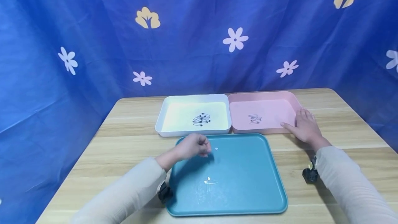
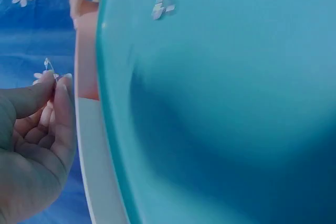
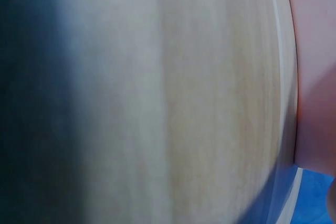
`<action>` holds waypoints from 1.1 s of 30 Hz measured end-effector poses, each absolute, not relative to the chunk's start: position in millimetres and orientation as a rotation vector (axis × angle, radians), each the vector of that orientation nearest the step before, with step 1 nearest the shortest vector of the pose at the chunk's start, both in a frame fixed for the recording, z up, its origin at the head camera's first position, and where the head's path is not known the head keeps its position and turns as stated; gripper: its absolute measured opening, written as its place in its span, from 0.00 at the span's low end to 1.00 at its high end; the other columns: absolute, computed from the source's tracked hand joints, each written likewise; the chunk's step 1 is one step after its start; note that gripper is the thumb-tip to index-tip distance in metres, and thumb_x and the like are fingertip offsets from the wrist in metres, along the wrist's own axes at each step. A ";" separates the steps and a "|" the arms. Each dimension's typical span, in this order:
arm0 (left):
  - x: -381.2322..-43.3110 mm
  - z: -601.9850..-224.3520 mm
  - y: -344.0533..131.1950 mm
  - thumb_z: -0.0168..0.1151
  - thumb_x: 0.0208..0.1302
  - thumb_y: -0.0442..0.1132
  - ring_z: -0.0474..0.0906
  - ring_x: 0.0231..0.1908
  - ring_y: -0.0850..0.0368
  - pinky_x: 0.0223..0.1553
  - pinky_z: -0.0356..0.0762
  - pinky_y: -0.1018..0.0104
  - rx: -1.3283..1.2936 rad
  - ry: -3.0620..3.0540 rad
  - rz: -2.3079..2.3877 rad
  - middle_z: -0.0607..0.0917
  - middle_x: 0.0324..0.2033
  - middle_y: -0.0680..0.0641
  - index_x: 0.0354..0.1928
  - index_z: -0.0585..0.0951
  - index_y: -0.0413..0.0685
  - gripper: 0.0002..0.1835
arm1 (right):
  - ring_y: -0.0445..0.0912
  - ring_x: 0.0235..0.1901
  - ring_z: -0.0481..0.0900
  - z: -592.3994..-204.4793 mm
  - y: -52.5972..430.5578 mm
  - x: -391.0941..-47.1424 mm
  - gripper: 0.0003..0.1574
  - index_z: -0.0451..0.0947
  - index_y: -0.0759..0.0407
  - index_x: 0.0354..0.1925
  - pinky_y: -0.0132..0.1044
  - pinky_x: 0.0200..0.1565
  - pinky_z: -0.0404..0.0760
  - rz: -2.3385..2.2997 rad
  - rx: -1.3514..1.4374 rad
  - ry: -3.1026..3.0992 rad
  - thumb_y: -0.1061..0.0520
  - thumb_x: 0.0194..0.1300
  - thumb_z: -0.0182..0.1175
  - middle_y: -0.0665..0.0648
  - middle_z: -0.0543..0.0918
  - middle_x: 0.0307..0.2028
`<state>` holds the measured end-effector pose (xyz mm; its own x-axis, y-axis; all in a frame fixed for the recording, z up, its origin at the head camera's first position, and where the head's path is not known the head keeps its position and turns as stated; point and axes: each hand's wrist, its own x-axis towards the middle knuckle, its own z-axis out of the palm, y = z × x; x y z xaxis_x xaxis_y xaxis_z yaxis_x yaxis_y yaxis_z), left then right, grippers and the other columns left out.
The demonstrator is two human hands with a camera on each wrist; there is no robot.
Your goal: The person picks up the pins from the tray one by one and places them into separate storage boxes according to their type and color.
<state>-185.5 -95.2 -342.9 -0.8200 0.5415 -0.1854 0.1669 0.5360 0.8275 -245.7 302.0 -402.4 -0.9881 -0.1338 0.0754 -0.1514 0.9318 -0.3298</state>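
My left hand [image 1: 195, 146] is over the back left part of the teal tray [image 1: 248, 168]. Its thumb and forefinger pinch a small silver safety pin [image 2: 48, 65], whose end sticks up beyond the fingertips. Silver safety pins [image 1: 209, 182] lie crossed on the tray, nearer its front. At the right, my right hand [image 1: 306, 126] rests on the right rim of the pink tray [image 1: 280, 111], fingers extended and thumb along the front rim. Inside the pink tray is a small group of silver safety pins [image 1: 255, 119].
The white tray [image 1: 174, 113], holding a cluster of black safety pins [image 1: 201, 119], stands left of the pink one. Both stand behind the teal tray on a wooden table [image 1: 124, 141]. A blue flowered curtain [image 1: 186, 44] hangs behind.
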 end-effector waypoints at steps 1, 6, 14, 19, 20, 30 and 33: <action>-189.3 -341.7 -92.0 0.53 0.57 0.27 0.76 0.24 0.60 0.30 0.76 0.69 0.568 2.344 1.229 0.79 0.22 0.46 0.25 0.76 0.37 0.05 | 0.69 0.58 0.35 -402.5 302.0 -245.7 0.60 0.36 0.83 0.58 0.59 0.56 0.32 0.523 0.222 -3.038 0.31 0.57 0.39 0.81 0.39 0.58; -206.4 -335.9 -73.2 0.56 0.55 0.30 0.75 0.24 0.60 0.31 0.76 0.68 0.573 2.319 1.289 0.79 0.22 0.46 0.26 0.77 0.37 0.03 | 0.69 0.58 0.35 -403.5 301.6 -245.0 0.61 0.36 0.83 0.58 0.59 0.56 0.32 0.524 0.218 -3.040 0.31 0.57 0.39 0.81 0.38 0.58; -231.7 -329.7 -37.6 0.61 0.51 0.31 0.75 0.22 0.60 0.30 0.76 0.69 0.483 2.330 1.380 0.80 0.22 0.46 0.27 0.80 0.37 0.03 | 0.69 0.58 0.35 -403.7 302.9 -244.8 0.60 0.36 0.83 0.58 0.59 0.56 0.32 0.519 0.217 -3.034 0.31 0.57 0.40 0.81 0.38 0.58; -249.4 -332.2 -16.4 0.59 0.52 0.30 0.78 0.27 0.51 0.34 0.76 0.63 0.378 2.316 1.454 0.81 0.25 0.40 0.29 0.80 0.36 0.04 | 0.69 0.58 0.36 -404.2 302.1 -246.3 0.60 0.36 0.83 0.58 0.59 0.56 0.32 0.523 0.233 -3.019 0.32 0.58 0.40 0.81 0.39 0.58; -252.7 -333.1 -12.4 0.59 0.52 0.29 0.78 0.27 0.51 0.34 0.76 0.64 0.355 2.315 1.471 0.81 0.25 0.40 0.30 0.80 0.35 0.04 | 0.69 0.58 0.36 -404.3 301.7 -246.3 0.60 0.36 0.83 0.58 0.59 0.56 0.32 0.521 0.232 -3.020 0.32 0.57 0.40 0.81 0.39 0.58; -281.5 -346.6 25.3 0.61 0.50 0.29 0.78 0.25 0.62 0.29 0.76 0.73 0.196 2.454 1.500 0.82 0.26 0.48 0.30 0.82 0.37 0.05 | 0.68 0.59 0.36 -403.6 303.1 -247.3 0.60 0.37 0.83 0.58 0.57 0.57 0.33 0.526 0.205 -3.020 0.31 0.57 0.40 0.80 0.39 0.59; -288.8 -353.6 34.9 0.61 0.49 0.29 0.78 0.25 0.62 0.28 0.75 0.76 0.166 2.482 1.483 0.82 0.27 0.49 0.31 0.82 0.38 0.05 | 0.68 0.59 0.36 -404.0 303.3 -248.4 0.61 0.38 0.83 0.58 0.57 0.57 0.33 0.531 0.201 -3.021 0.30 0.57 0.40 0.80 0.40 0.59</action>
<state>-288.8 34.9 -353.6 -0.9635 0.2215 -0.1506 -0.0276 0.4771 0.8784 -248.4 303.3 -404.0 -0.9892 -0.1170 0.0887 -0.1402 0.9319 -0.3344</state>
